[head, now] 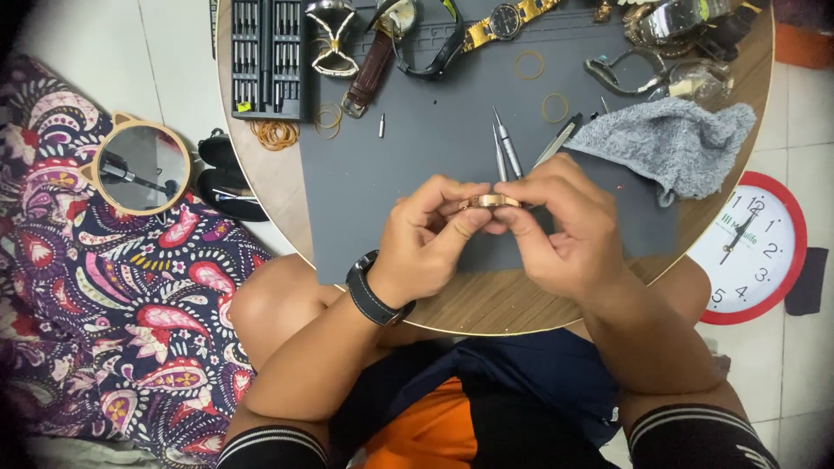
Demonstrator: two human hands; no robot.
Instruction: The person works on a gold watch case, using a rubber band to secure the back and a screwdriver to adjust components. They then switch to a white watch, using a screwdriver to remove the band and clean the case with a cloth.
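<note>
The person is sitting cross-legged at a low round wooden table (486, 304), and both hands are meeting over the near edge of the dark grey work mat (417, 174). The left hand (426, 239) and the right hand (556, 221) are curled nearly closed, each pinching one end of a small rose-gold watch piece (489, 201) between thumb and fingertips; it is being held level, just above the mat, between the two hands. It is probably a watch case or a short run of bracelet, though the fingers are hiding too much of it to be sure. The left wrist is wearing a black-strapped watch (375, 293).

As a judgement, the work is at a close-handling stage: the piece is being steadied or turned for inspection, with no tool in either hand. A following move would call for one hand to keep its pinch firm while the other frees itself, since the fine screwdrivers (504, 143) and the tweezers (556, 141) are lying just beyond the fingertips.

Further back, a black rack of screwdriver bits (266, 56) is standing at the mat's left edge, with a brown-strapped watch (369, 74), a gold-bracelet watch (504, 22) and loose rubber bands (274, 133) nearby. A grey cloth (673, 143) is lying on the right. On the floor tiles, a round red-rimmed wall clock (751, 247) with a white dial is lying to the right, and a round wood-framed mirror (142, 167) is resting on a paisley cushion (104, 321) to the left.
</note>
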